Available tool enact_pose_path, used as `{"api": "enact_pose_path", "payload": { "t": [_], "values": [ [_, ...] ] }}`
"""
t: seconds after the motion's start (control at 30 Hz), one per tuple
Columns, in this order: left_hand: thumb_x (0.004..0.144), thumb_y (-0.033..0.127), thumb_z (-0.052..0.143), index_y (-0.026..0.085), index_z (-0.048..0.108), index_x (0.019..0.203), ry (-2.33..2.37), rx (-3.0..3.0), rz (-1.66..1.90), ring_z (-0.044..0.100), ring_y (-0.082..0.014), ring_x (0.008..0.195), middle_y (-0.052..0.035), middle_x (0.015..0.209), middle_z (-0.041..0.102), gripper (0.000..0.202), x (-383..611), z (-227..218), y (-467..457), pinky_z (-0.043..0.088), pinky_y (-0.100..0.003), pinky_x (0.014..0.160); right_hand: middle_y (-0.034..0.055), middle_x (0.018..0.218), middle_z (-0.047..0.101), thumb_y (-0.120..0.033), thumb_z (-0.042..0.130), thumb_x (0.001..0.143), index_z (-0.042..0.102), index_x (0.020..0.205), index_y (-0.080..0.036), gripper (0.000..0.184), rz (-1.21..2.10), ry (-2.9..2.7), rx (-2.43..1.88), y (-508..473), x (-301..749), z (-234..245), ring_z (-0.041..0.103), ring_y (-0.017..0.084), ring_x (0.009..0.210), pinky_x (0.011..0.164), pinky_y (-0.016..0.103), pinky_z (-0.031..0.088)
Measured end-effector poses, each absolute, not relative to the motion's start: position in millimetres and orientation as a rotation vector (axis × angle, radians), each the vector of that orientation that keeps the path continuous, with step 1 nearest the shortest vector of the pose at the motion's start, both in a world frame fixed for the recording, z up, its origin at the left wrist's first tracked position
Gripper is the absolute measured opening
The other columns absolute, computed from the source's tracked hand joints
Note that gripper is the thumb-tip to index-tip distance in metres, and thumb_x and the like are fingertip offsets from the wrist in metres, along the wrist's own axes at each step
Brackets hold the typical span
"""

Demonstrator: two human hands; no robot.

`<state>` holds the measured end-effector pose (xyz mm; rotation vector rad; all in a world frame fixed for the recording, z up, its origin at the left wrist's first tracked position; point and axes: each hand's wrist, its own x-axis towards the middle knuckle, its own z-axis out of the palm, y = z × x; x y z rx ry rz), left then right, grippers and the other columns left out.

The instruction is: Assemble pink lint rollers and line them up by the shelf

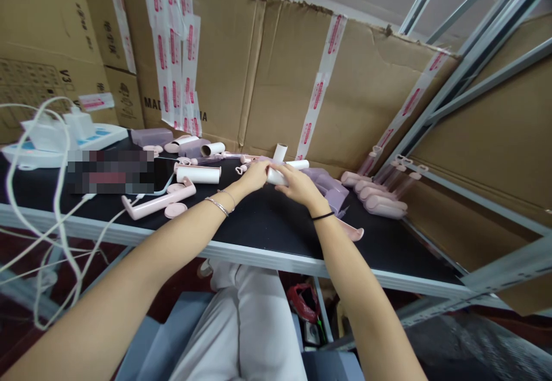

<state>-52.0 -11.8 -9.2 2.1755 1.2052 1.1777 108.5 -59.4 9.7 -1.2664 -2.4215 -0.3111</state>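
A white paper roll (276, 176), like a lint roller's, lies between my hands above the black table. My right hand (299, 184) is closed on its right end, fingers over the top. My left hand (254, 177) is closed at its left end, its fingertips partly hidden. Just behind, another white roll (280, 151) stands upright with its open core showing. A further white roll (298, 164) lies to its right. Translucent purple covers (330, 188) lie beside my right hand. A pink handle piece (354, 231) shows behind my right wrist.
Left on the table are a white roll on a pink holder (198, 174), a pink handle (157, 201), a blurred-out tablet (161, 177) and a power strip (103, 135) with looping cables. Several pink rollers (383, 204) lie right. Cardboard (280, 76) walls the back; a metal rack stands right.
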Motion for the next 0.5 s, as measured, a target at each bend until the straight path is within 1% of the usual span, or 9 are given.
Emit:
{"api": "enact_pose_path", "payload": {
  "t": [0.1,0.17,0.2,0.27,0.33,0.4,0.43,0.5],
  "values": [
    [0.076,0.008,0.042,0.014,0.060,0.087,1.191,2.156,1.130,0.055,-0.0140,0.063,-0.0043,0.072,0.059,0.022,-49,-11,-15,0.047,-0.028,0.064,0.0082,0.121,0.052,-0.021,0.054,0.079,0.028,0.141,-0.027,0.068,-0.380,-2.463,-1.275,-61,104,8,0.056,0.024,0.101,0.085,0.035,0.045],
    [0.080,0.010,0.041,0.013,0.057,0.094,1.164,2.047,1.143,0.052,-0.0115,0.054,-0.0027,0.069,0.057,0.022,-44,-11,-16,0.045,-0.025,0.056,0.0091,0.120,0.051,-0.022,0.051,0.081,0.024,0.143,-0.028,0.068,-0.382,-2.466,-1.279,-63,101,8,0.057,0.024,0.097,0.083,0.035,0.046],
    [0.083,0.013,0.039,0.014,0.054,0.099,1.153,1.940,1.180,0.050,-0.0104,0.051,-0.0020,0.070,0.056,0.022,-42,-11,-16,0.044,-0.024,0.052,0.0092,0.119,0.051,-0.022,0.049,0.082,0.025,0.143,-0.028,0.065,-0.365,-2.448,-1.279,-63,99,9,0.057,0.024,0.096,0.083,0.035,0.046],
    [0.089,0.020,0.033,0.015,0.048,0.107,1.133,1.681,1.274,0.050,-0.0092,0.049,-0.0021,0.075,0.057,0.024,-37,-8,-16,0.043,-0.023,0.048,0.0092,0.115,0.051,-0.025,0.046,0.084,0.032,0.138,-0.026,0.055,-0.312,-2.367,-1.271,-63,98,11,0.056,0.023,0.097,0.084,0.035,0.045],
    [0.092,0.025,0.029,0.016,0.046,0.108,1.045,1.512,1.319,0.054,-0.0090,0.056,-0.0041,0.085,0.058,0.025,-33,-5,-19,0.045,-0.021,0.049,0.0095,0.113,0.051,-0.027,0.044,0.086,0.041,0.130,-0.023,0.044,-0.261,-2.263,-1.254,-62,99,13,0.055,0.023,0.100,0.086,0.036,0.044],
    [0.093,0.032,0.031,0.017,0.046,0.109,0.865,1.509,1.277,0.059,-0.0102,0.069,-0.0064,0.098,0.058,0.026,-30,-2,-24,0.048,-0.021,0.055,0.0107,0.113,0.051,-0.028,0.043,0.086,0.045,0.123,-0.020,0.038,-0.221,-2.184,-1.228,-59,101,11,0.053,0.023,0.104,0.087,0.036,0.044],
    [0.091,0.035,0.036,0.018,0.046,0.111,0.774,1.545,1.229,0.060,-0.0115,0.076,-0.0072,0.104,0.057,0.027,-30,-2,-27,0.049,-0.022,0.058,0.0114,0.115,0.051,-0.027,0.042,0.086,0.043,0.123,-0.020,0.038,-0.195,-2.155,-1.218,-56,103,9,0.053,0.023,0.106,0.087,0.036,0.044],
    [0.087,0.036,0.047,0.019,0.044,0.117,0.687,1.620,1.140,0.061,-0.0144,0.085,-0.0088,0.112,0.056,0.034,-29,-4,-32,0.052,-0.025,0.064,0.0133,0.120,0.050,-0.023,0.039,0.085,0.034,0.130,-0.018,0.046,-0.129,-2.128,-1.202,-50,106,3,0.053,0.022,0.106,0.088,0.037,0.044]
  ]
}}
